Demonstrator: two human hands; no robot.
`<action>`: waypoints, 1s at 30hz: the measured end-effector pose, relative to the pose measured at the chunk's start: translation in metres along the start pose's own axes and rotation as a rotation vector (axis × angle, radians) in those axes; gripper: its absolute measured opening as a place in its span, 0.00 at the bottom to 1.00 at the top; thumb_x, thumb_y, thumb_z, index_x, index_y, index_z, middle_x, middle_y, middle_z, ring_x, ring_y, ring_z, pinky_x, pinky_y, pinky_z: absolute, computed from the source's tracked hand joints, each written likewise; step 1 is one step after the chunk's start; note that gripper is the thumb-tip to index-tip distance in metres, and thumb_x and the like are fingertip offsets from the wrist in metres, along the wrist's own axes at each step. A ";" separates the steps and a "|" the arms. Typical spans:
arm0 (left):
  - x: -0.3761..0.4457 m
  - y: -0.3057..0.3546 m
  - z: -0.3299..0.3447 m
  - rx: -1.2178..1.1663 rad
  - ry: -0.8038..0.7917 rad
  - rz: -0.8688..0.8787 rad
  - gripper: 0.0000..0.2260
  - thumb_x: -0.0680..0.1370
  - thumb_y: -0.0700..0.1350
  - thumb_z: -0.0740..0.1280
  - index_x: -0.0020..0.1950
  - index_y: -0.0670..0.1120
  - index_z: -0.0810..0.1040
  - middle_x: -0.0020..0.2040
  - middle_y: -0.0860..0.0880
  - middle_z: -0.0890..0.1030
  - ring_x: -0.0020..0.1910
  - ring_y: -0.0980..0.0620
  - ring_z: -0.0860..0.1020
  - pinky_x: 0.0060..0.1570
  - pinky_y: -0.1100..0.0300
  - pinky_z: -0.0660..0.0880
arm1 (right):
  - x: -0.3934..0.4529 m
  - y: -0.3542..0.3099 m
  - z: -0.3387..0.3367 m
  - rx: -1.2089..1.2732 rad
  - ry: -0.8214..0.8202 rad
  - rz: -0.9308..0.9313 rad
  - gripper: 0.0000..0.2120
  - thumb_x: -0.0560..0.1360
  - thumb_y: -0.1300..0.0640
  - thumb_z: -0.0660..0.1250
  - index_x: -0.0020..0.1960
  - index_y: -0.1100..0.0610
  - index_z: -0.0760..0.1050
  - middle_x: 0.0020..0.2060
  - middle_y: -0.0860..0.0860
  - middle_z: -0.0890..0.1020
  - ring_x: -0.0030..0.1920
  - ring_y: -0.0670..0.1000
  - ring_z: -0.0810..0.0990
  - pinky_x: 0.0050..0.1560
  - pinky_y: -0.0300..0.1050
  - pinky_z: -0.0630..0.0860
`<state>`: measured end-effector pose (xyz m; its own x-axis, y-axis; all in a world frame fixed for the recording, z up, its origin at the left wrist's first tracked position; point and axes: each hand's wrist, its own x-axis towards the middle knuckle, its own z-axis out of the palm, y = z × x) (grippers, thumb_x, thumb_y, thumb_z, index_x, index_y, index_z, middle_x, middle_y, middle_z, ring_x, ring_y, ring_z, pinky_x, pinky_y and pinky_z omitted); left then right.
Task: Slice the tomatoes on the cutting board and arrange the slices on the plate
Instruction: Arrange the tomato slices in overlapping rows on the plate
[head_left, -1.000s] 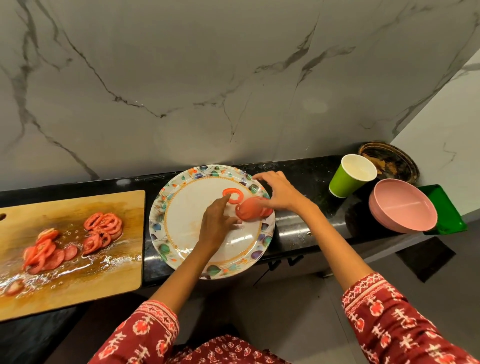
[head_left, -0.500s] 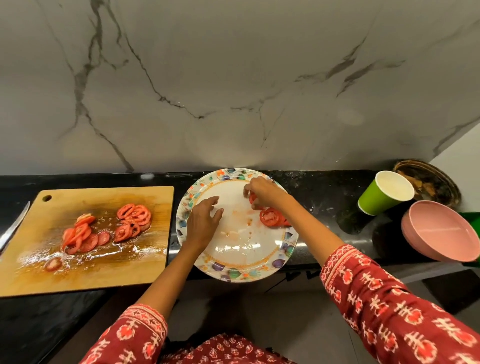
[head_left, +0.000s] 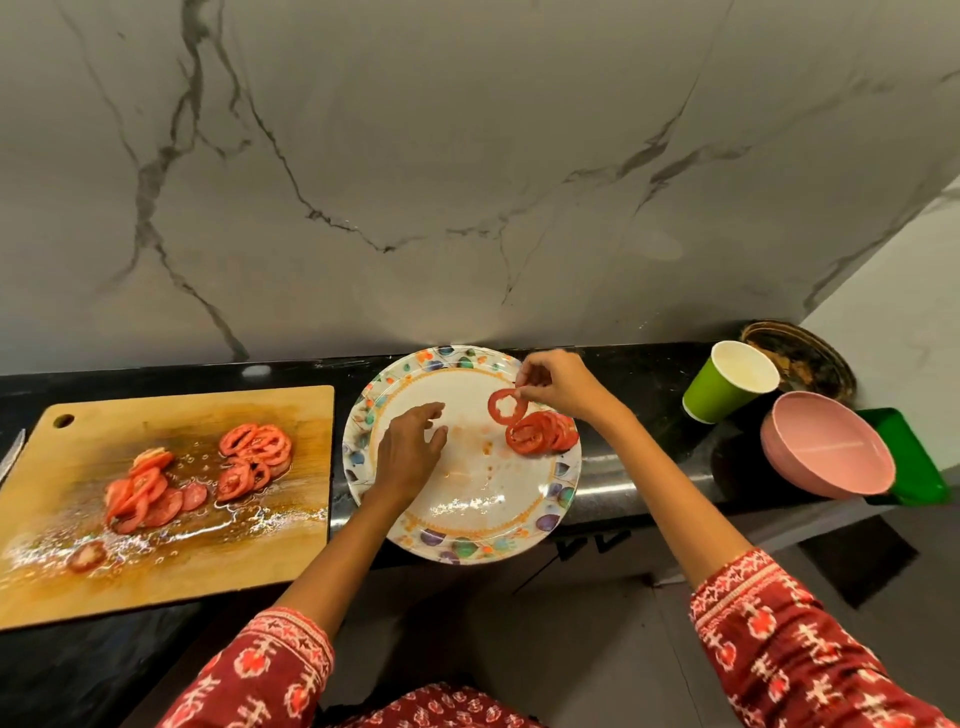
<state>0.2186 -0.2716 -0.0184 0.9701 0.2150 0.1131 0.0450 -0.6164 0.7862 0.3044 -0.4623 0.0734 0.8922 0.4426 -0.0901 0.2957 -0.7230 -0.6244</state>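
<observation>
Pinched at its rim by the right hand (head_left: 558, 387) above the plate (head_left: 470, 543), the tomato ring (head_left: 503, 406) (hollow, wet) looks limp and tearable, while the left hand (head_left: 410, 452) hovers open, holding nothing.

Red tomato slices (head_left: 195, 480) heaped on wet wooden cutting board (head_left: 291, 545), left. Overlapping slices (head_left: 543, 434) fanned at right of floral-rimmed plate (head_left: 467, 548); one ring slice (head_left: 503, 407) pinched above them.
</observation>
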 end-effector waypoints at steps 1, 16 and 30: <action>-0.001 0.000 0.001 0.000 -0.013 0.002 0.16 0.75 0.40 0.67 0.63 0.42 0.75 0.58 0.43 0.79 0.53 0.47 0.79 0.53 0.59 0.73 | -0.004 0.001 0.003 -0.004 -0.013 0.026 0.03 0.72 0.65 0.70 0.45 0.63 0.78 0.44 0.56 0.81 0.43 0.49 0.78 0.43 0.36 0.76; -0.011 0.025 0.034 0.054 -0.259 0.075 0.17 0.74 0.45 0.68 0.62 0.46 0.76 0.55 0.48 0.81 0.49 0.52 0.79 0.49 0.59 0.75 | -0.024 0.025 0.036 -0.149 0.088 0.098 0.01 0.71 0.64 0.70 0.43 0.61 0.79 0.41 0.55 0.81 0.40 0.48 0.75 0.41 0.35 0.70; -0.019 0.007 0.015 0.021 -0.157 0.030 0.17 0.74 0.40 0.66 0.63 0.46 0.75 0.57 0.48 0.81 0.47 0.52 0.78 0.48 0.60 0.74 | -0.032 0.027 0.028 0.035 0.450 0.090 0.04 0.73 0.64 0.67 0.48 0.63 0.78 0.38 0.50 0.77 0.34 0.41 0.71 0.37 0.30 0.67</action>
<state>0.2045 -0.2913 -0.0244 0.9964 0.0762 0.0383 0.0191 -0.6368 0.7708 0.2742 -0.4816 0.0379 0.9755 0.0994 0.1962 0.2059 -0.7264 -0.6557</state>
